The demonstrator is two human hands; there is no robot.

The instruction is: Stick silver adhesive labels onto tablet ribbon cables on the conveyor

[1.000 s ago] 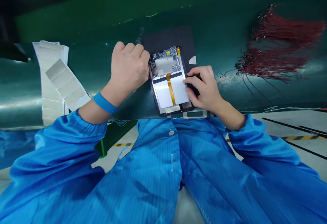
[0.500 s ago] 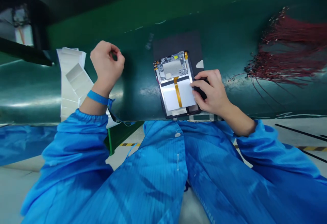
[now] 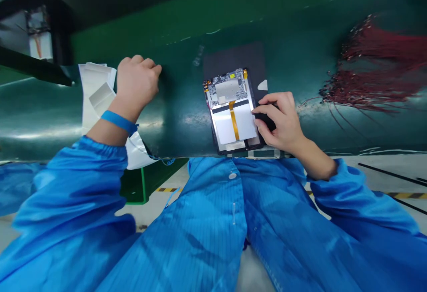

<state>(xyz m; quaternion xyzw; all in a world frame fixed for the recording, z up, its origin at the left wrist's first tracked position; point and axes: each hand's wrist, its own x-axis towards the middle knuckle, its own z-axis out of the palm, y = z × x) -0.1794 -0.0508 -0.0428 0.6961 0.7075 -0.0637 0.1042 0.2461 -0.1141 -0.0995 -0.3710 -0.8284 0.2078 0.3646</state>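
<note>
An opened tablet [image 3: 232,112] lies back-up at the near edge of the green bench, showing a circuit board, a white battery and an orange ribbon cable. My right hand [image 3: 279,121] rests on its right edge, fingers curled and pressing the frame. My left hand [image 3: 136,84] is far to the left of the tablet, knuckles up and fingers curled closed, beside a stack of white label strips [image 3: 95,96]. What those fingers hold, if anything, is hidden. A blue wrist strap [image 3: 118,122] circles the left wrist.
A dark mat [image 3: 233,58] lies under the tablet. A bundle of red wires [image 3: 376,67] sprawls at the right of the green bench [image 3: 173,105]. My blue smock fills the foreground. A dark rail crosses the upper left.
My left hand left the tablet's top-left corner and swung left to the white label strips, closing into a fist. My right hand stayed on the tablet's right edge.
</note>
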